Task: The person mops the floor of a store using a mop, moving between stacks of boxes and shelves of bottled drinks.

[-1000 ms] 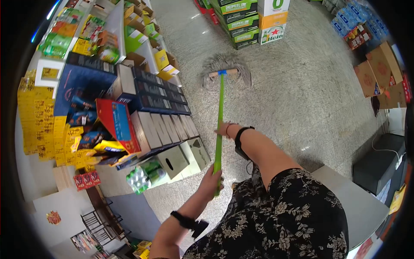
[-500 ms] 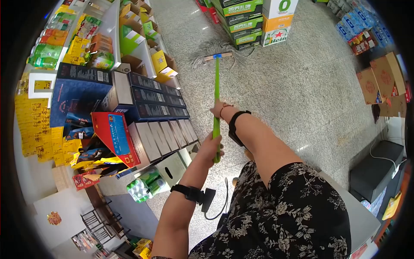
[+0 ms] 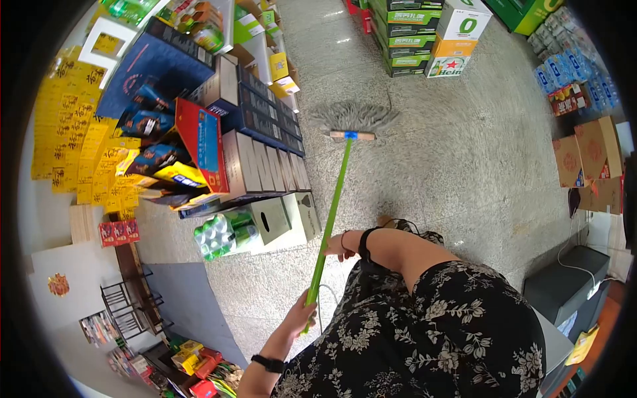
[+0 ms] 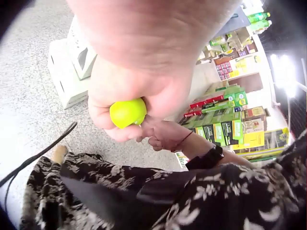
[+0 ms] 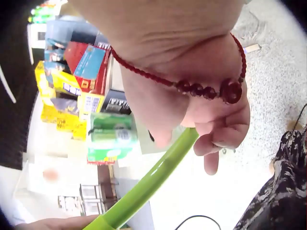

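A mop with a grey string head (image 3: 358, 116) lies on the speckled floor, its strands fanned out beyond a wooden bar with a blue clamp. From the clamp a green handle (image 3: 336, 189) slants back to the person. My left hand (image 3: 300, 318) grips the handle near its end, fingers curled around it; its rounded yellow-green tip (image 4: 127, 113) pokes out of the fist in the left wrist view. Further up the handle, my right hand (image 3: 339, 246) holds it between thumb and bent fingers. A red bead bracelet (image 5: 201, 90) circles the right wrist.
Left of the mop stand stacked dark blue boxes (image 3: 265, 99), white cartons (image 3: 271, 222) and a green-wrapped can pack (image 3: 222, 235). Beer cartons (image 3: 408, 36) are piled ahead. Along the right are water bottle packs (image 3: 564, 69), open cardboard boxes (image 3: 600, 146) and a black case (image 3: 564, 275).
The mop went forward at first, then was drawn back toward the body, its strands now trailing ahead of the bar. Both hands came back with the handle, and the head view shifted.
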{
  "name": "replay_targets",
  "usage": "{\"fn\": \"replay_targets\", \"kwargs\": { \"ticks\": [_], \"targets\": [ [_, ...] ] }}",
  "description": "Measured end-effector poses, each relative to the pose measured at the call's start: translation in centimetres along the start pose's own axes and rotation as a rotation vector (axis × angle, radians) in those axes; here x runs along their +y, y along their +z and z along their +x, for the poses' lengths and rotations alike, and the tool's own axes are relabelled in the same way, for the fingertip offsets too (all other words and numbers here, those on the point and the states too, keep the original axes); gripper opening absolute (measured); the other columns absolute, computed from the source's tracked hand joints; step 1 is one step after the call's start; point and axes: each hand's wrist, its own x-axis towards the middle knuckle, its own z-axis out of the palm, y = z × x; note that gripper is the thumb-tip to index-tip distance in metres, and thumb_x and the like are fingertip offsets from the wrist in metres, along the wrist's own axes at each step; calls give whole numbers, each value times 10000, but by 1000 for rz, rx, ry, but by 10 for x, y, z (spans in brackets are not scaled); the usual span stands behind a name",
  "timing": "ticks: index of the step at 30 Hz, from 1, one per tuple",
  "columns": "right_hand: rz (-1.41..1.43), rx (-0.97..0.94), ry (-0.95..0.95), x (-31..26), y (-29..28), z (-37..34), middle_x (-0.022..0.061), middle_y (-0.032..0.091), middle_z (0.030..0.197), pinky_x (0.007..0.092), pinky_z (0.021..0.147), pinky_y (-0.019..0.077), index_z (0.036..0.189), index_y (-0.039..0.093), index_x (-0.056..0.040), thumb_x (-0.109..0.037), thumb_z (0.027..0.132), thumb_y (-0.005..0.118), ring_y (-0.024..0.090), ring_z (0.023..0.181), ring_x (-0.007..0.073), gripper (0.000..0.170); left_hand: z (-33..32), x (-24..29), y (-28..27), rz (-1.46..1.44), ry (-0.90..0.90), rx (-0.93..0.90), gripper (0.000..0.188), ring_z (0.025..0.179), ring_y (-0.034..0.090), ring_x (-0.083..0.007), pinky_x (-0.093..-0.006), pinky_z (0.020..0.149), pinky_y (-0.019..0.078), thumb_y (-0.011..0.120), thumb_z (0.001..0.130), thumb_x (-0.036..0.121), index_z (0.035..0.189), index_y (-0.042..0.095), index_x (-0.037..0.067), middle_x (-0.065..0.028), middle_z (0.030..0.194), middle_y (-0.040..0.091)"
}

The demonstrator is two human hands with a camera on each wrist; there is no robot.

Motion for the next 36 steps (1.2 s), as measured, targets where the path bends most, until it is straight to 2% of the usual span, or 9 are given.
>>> {"fn": "replay_targets", "kwargs": {
  "ticks": [2,5,8,9,14,19,25,31,36],
  "targets": [
    [-102,-109,38,-20,25,-10,149,622,798,349,467,417,1038,555,35,-533,864,387,488,497,188,618,-23,-31,-11,-11,10,-5,545,591,419,-104,-232,481,410,477,897,147,1382,228,151,-16,734,432],
    [-264,-138,90,-33,55,8,118,655,871,391,654,464,842,683,-13,-555,841,383,595,738,206,619,-56,-51,-13,3,38,19,519,560,411,-95,-225,464,401,469,901,134,1370,248,138,-8,716,426],
    [-286,-197,80,-37,63,17,120,651,858,391,680,453,878,676,-5,-567,839,377,578,753,210,637,-71,-41,-8,49,26,55,498,548,410,-90,-219,450,391,466,903,126,1360,267,136,-4,705,422],
    [-264,-242,79,-38,61,24,151,641,949,382,512,458,1123,532,16,-523,867,368,538,547,215,618,-69,-40,-7,42,26,57,498,548,410,-90,-219,450,391,466,903,126,1360,267,136,-4,705,422],
    [-118,-166,102,-27,14,32,137,647,869,320,410,439,1108,531,-42,-468,871,409,500,428,158,502,-15,-31,-18,-25,63,38,508,543,419,-93,-219,440,383,481,891,133,1356,277,133,-15,702,441],
    [-191,151,-65,-20,-109,21,160,635,785,334,411,455,1067,513,-29,-387,893,396,553,470,220,415,64,95,-3,-58,109,38,495,548,432,-106,-237,443,402,487,886,148,1342,299,122,-31,707,460],
    [409,662,-28,-7,-295,9,101,620,802,334,501,487,1047,563,-40,-388,866,459,580,588,212,406,173,294,38,-56,169,96,438,527,431,-108,-234,432,400,476,891,184,1305,346,126,-32,700,454],
    [94,729,148,-18,-483,20,108,658,797,379,576,504,1008,617,-60,-393,842,486,645,674,238,394,232,469,64,-52,206,96,391,460,427,-112,-234,412,383,465,888,202,1264,374,143,-40,721,457],
    [-462,713,41,-31,-540,-7,151,636,721,383,535,504,932,594,21,-353,866,490,623,564,242,394,247,529,71,-137,212,66,390,444,426,-107,-225,399,367,464,891,228,1263,373,156,-42,735,462]
  ]
}}
